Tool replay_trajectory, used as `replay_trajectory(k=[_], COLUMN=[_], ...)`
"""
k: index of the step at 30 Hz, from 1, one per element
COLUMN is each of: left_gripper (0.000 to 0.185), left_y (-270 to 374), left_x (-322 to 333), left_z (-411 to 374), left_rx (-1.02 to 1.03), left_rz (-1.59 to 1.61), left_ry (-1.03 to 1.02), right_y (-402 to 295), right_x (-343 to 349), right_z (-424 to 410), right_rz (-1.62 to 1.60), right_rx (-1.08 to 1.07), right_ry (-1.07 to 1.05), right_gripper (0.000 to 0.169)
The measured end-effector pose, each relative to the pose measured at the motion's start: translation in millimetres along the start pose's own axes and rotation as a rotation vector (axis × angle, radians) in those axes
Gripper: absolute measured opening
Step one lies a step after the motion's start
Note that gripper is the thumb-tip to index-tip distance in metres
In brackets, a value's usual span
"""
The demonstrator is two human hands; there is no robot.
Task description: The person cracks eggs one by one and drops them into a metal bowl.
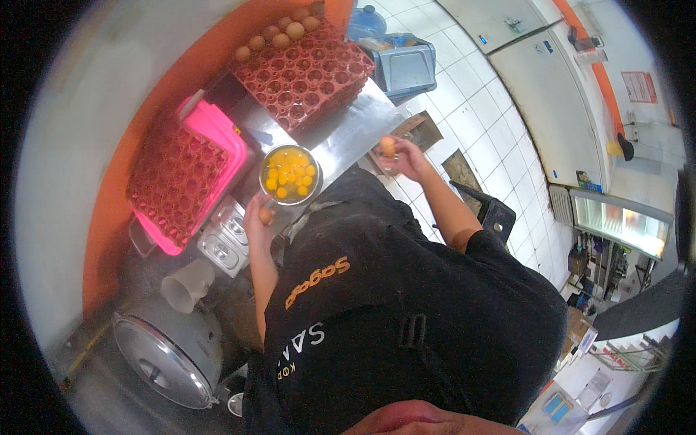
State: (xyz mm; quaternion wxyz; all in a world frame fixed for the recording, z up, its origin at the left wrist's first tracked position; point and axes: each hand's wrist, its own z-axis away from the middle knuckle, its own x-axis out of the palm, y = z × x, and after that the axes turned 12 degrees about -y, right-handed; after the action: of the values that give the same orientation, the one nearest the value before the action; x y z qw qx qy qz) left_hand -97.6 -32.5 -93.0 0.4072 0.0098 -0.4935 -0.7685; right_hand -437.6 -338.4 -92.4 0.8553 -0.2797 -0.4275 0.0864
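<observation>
A round metal bowl stands on the steel table, holding many raw egg yolks in clear egg white. My left hand is close by the bowl's near-left rim, fingers curled around a brown egg. Out to the right, beyond the table's edge, my right hand grips an orange-brown egg or eggshell; whether it is whole cannot be told. Below that hand sits an open cardboard box. Behind the bowl is a stack of red plastic egg trays, with several brown eggs along its far side.
Left of the bowl, another red egg tray rests on a bright pink plastic container. Steel pan lids, a pale plastic jug and a large lidded pot line the near left. A grey-blue bin stands past the table.
</observation>
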Motion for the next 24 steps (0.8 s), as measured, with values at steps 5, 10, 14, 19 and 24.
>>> replay_trajectory(k=[5,10,14,19,24], left_gripper=[0.046,0.038,0.040,0.036,0.040], left_y=[-7,2,10,32,41], left_x=[-22,-43,-33,7,27], left_z=[-13,-13,-13,-20,-10], left_rx=[0.002,0.135,0.228,0.209,0.207], left_rz=[0.018,0.184,0.107,0.097,0.089], left_ry=[0.052,0.070,0.145,0.058,0.028], right_y=[41,20,-44,-95,-139], right_x=[-222,-170,-6,137,205], right_z=[64,0,-98,-212,-284], right_rz=[0.631,0.874,0.996,1.542,2.085], right_rx=[-0.062,-0.290,-0.492,-1.001,-0.958], right_ry=[1.324,1.291,0.829,0.426,0.238], right_gripper=[0.047,0.039,0.037,0.042,0.035])
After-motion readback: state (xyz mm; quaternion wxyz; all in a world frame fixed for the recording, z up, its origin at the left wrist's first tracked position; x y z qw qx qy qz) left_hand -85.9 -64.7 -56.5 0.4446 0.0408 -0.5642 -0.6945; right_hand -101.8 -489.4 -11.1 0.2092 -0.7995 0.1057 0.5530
